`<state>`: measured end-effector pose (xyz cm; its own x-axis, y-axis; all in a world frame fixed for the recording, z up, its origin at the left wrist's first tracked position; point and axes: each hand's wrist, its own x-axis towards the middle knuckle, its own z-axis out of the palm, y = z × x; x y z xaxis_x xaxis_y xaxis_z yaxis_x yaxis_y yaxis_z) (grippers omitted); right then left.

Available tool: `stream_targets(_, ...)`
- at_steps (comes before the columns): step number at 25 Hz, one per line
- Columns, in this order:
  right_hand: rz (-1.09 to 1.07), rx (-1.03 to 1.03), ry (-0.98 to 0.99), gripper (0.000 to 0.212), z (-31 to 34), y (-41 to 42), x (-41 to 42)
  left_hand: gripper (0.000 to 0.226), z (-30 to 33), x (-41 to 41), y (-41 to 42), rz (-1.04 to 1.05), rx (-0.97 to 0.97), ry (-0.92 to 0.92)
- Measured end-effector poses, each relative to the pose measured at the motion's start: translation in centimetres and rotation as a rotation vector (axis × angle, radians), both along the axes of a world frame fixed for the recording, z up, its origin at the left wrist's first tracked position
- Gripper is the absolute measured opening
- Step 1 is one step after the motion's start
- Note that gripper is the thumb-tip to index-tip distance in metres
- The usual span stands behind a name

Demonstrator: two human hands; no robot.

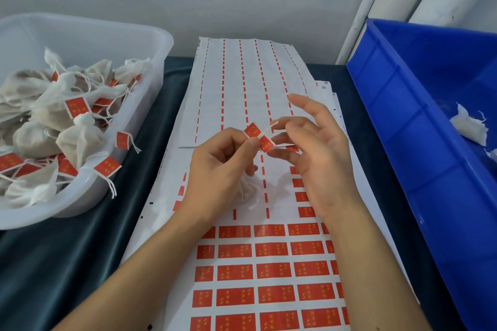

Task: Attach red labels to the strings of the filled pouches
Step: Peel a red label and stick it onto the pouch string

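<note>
1. Grip first: my left hand [220,166] pinches the red label [259,137] between thumb and forefinger right at its middle, where the white string [270,127] crosses it; the other fingers curl over the pouch [246,191], which hangs just under that hand
2. From that pinch the label's two halves splay up-left and down-right, so its long axis runs diagonally and the string cuts across it, its free end poking up and to the right of the pinch
3. My right hand [320,158] stands just right of the pinch, fingers loose and spread, holding nothing that I can see; its fingertips are nearest the down-right half, so I judge it the hand to fold the halves shut over the string
4. Below the grip lies the label sheet [271,271]; the stripped backing [250,83] stretches beyond
5. Well out to the left of the grip sits the white tub [113,35] of labelled pouches, open room between; the blue crate [419,129] walls off the right, close by my right wrist
</note>
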<state>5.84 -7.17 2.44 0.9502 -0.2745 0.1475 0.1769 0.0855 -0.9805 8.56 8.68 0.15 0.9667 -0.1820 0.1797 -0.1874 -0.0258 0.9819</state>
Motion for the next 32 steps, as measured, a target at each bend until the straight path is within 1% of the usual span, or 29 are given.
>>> stream_targets(2, -0.009, -0.010, 0.064, 0.027, -0.1, 0.1, 0.1, 0.021, 0.1, -0.1, 0.0, -0.009, -0.016, -0.011)
stream_targets(4, 0.024, -0.067, 0.155, 0.023, -0.2, 0.3, 0.1, 0.021, 0.1, -0.1, 0.0, -0.019, -0.035, -0.028)
stream_targets(6, 0.092, -0.135, 0.203, 0.030, -0.2, 0.4, 0.0, 0.021, 0.1, -0.1, 0.0, -0.027, -0.050, -0.043)
stream_targets(8, 0.121, -0.172, 0.179, 0.029, -0.1, 0.6, -0.2, 0.022, 0.0, -0.1, 0.0, -0.035, -0.054, -0.055)
stream_targets(12, 0.090, -0.210, 0.101, 0.014, -0.1, 0.6, -0.3, 0.023, -0.1, 0.0, 0.0, -0.040, -0.034, -0.066)
stream_targets(17, 0.047, -0.241, 0.097, 0.011, -0.1, 0.7, -0.3, 0.024, -0.2, -0.2, -0.1, -0.032, -0.002, -0.031)
stream_targets(23, -0.059, -0.187, 0.110, 0.009, -0.3, 0.5, -0.1, 0.007, 0.1, -0.6, 0.0, -0.007, 0.000, -0.012)
stream_targets(24, -0.065, -0.173, 0.115, 0.008, -0.3, 0.5, -0.1, 0.004, 0.2, -0.7, 0.1, -0.004, -0.010, -0.029)
stream_targets(26, -0.064, -0.171, 0.122, 0.007, -0.3, 0.6, -0.1, 0.008, 0.4, -0.9, 0.1, 0.021, 0.001, -0.101)
stream_targets(30, -0.035, -0.202, 0.114, 0.009, -0.5, 0.7, 0.0, 0.016, 0.2, -1.1, -0.2, 0.105, 0.100, -0.244)
stream_targets(32, 0.004, -0.205, 0.101, 0.010, -0.5, 0.7, -0.1, 0.017, 0.1, -1.1, -0.2, 0.161, 0.138, -0.280)
